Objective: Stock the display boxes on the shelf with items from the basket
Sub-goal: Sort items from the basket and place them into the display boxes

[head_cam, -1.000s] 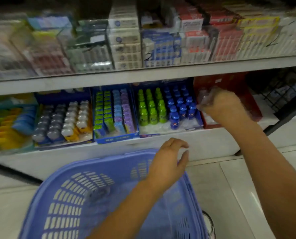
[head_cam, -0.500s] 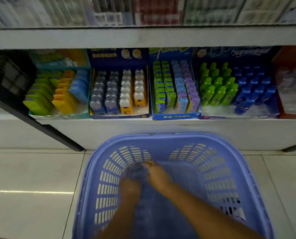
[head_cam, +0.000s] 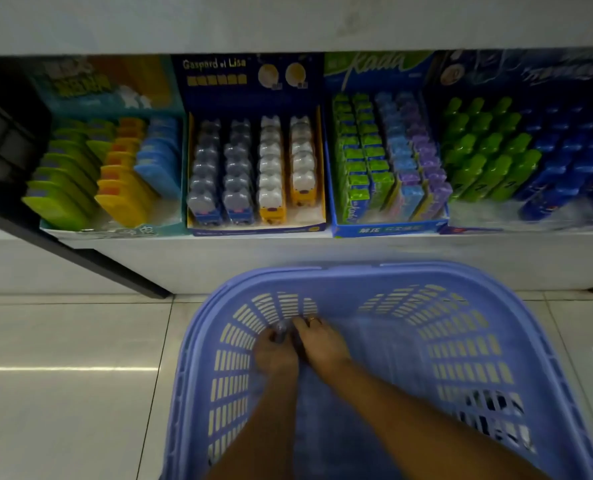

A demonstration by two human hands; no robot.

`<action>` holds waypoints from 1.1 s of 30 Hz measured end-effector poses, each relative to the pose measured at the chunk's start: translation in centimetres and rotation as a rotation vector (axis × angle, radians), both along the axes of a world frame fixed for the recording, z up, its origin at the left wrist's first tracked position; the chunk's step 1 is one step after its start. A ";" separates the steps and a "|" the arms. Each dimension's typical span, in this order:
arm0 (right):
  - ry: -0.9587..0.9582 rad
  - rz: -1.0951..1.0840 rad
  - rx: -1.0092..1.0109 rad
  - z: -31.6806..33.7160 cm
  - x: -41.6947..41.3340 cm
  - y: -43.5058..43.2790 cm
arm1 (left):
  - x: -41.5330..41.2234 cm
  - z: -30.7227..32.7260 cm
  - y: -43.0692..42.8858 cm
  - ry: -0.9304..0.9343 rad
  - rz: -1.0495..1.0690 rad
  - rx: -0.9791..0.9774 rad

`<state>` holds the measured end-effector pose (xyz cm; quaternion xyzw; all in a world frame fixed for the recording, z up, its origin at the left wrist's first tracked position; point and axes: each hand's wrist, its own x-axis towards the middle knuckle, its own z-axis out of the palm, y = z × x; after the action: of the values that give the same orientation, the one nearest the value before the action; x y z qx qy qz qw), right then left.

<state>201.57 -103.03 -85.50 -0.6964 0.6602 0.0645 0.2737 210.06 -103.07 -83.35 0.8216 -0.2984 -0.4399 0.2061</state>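
A lilac plastic basket (head_cam: 374, 273) stands on the floor below the shelf. Both my hands reach into its far left corner. My left hand (head_cam: 275, 356) holds a small clear-topped item (head_cam: 281, 332) in curled fingers. My right hand (head_cam: 324, 344), a ring on one finger, lies right beside it with its fingertips at the same item; blur hides its grip. On the shelf stand several display boxes: a teal one (head_cam: 111, 109) with green, yellow and blue packs, a dark blue one (head_cam: 250, 81) with rows of grey and white items, a blue one (head_cam: 388, 230) with green, blue and purple packs, and one with green and blue bottles (head_cam: 530, 157).
The white shelf front (head_cam: 288, 251) runs just behind the basket. A dark slanted bar (head_cam: 80, 251) crosses the shelf's lower left. Pale glossy floor tiles (head_cam: 73, 375) lie to the left of the basket. A dark wire rack (head_cam: 1, 140) sits at the far left.
One second ago my right hand was up at the red box on the shelf and my left hovered over the basket. Both hands have come down into the basket's far left corner.
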 end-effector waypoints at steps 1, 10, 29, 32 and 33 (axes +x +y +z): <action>-0.037 -0.026 0.048 0.5 -0.4 -0.1 | 0.1 0.0 0.0 0.040 0.009 -0.009; -0.951 -0.425 0.519 14.3 -9.3 0.0 | -3.0 7.9 0.0 0.826 0.030 0.096; -0.709 -0.871 -0.857 29.2 -42.1 2.3 | -24.2 28.0 -1.1 0.718 -0.739 -0.315; -0.461 -0.787 -0.881 29.4 -45.2 -0.2 | -25.6 28.2 -1.5 0.640 -0.767 -0.453; -0.398 -0.774 -0.878 29.5 -45.8 -1.1 | -25.9 28.1 -1.6 0.610 -0.764 -0.494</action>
<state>155.74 -104.11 -56.00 -0.4526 0.7663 -0.4484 0.0830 184.18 -104.71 -55.22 0.4171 -0.5967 -0.6186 0.2955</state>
